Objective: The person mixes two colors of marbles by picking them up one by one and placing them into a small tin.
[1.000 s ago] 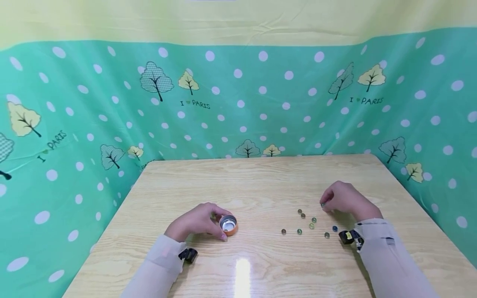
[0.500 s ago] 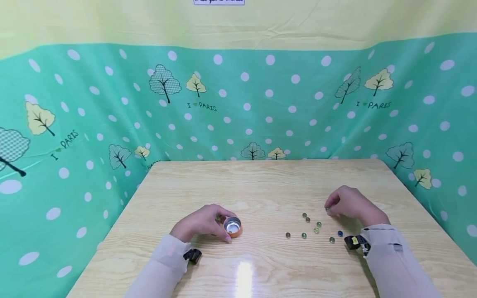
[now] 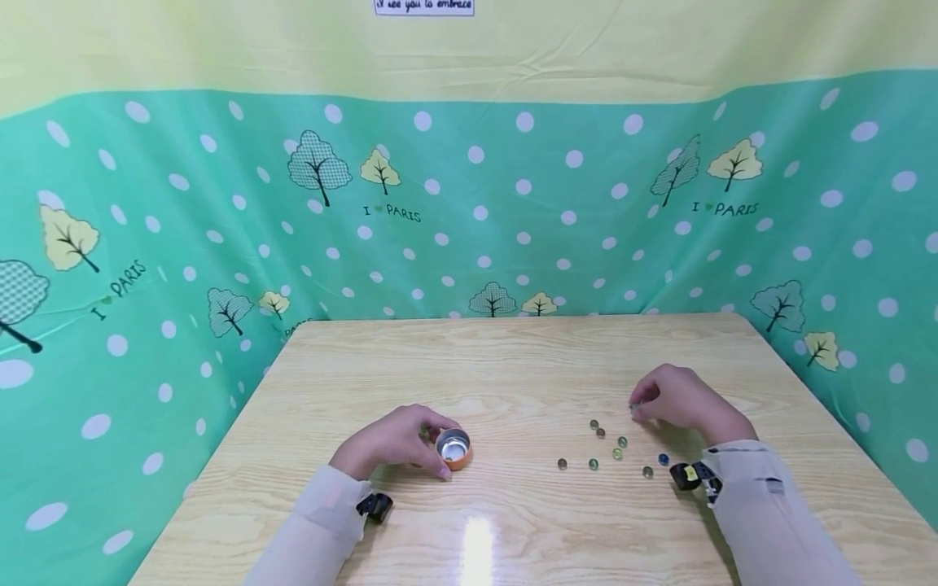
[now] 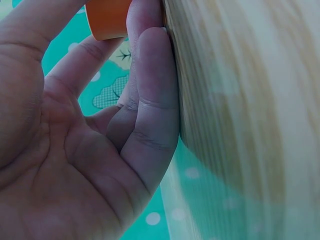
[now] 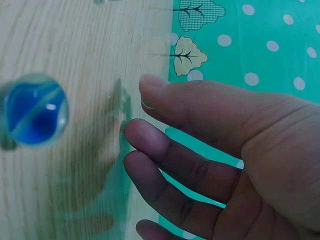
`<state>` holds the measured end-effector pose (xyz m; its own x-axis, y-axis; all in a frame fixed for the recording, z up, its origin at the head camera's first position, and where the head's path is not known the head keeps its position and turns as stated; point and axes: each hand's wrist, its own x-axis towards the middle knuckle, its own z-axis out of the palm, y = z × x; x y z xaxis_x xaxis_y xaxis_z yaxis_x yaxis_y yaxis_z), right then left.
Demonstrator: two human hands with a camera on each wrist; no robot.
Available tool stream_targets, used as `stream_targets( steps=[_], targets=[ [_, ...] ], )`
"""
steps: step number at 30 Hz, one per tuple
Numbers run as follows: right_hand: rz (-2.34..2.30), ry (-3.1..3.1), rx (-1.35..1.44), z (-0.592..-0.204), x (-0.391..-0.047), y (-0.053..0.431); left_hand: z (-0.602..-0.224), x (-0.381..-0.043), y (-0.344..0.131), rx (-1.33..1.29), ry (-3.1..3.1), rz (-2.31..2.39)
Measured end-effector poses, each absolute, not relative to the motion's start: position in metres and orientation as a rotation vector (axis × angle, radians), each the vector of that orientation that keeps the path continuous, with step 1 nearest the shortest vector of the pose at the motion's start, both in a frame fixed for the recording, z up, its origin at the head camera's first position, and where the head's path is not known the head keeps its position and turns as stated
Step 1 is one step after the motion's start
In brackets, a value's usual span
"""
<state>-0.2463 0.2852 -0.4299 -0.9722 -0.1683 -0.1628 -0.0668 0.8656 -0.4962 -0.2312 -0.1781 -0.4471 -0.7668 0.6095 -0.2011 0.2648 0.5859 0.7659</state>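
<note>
In the head view my left hand holds a small round orange tin between thumb and fingers, its silvery inside facing up. The left wrist view shows part of the orange tin wall, with the lower fingers lying along the tabletop. On the right, my right hand pinches a greenish glass marble between thumb and forefinger, just over the table. In the right wrist view the fingers hide most of that marble. Nearest to this hand in that view lies a blue swirled marble.
Several loose marbles lie between the hands, among them a brown marble, a green marble and a yellow-green marble. The wooden table ends at a green dotted curtain behind and at the sides.
The whole head view has shifted slightly. My right hand, with the marble in its pinch, has moved a little up and left relative to the loose marbles. The left hand keeps its hold on the tin.
</note>
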Motion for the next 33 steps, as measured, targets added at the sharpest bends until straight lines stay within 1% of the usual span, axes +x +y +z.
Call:
stream_targets(
  steps=[33],
  targets=[
    [-0.803, 2.908, -0.279, -0.42, -0.244, 0.263, -0.449, -0.231, -0.178, 0.67, 2.374, 1.049]
  ],
)
